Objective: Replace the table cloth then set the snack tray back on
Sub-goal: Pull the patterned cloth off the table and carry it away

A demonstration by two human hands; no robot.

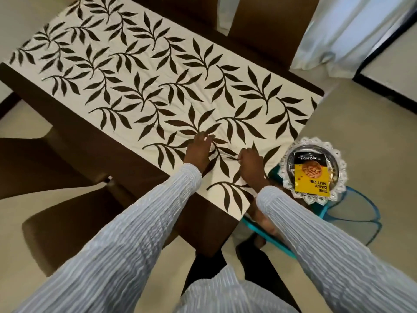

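Observation:
A cream table cloth [158, 82] with dark leaf prints lies along the dark wooden table [67, 114]. My left hand [199, 150] rests flat on the cloth near its near end, fingers spread. Beside it, my right hand [249, 163] pinches a small fold of the cloth between curled fingers. The snack tray [334, 175], a round silver dish with a lacy white rim, sits off the table to the right on a blue stool [325, 211]. A yellow and black almond packet [312, 175] lies in it.
Brown chairs stand at the left [45, 168], at the lower left [74, 224] and beyond the table's far side [268, 26]. A white curtain [352, 28] hangs at the upper right. Beige floor surrounds the table.

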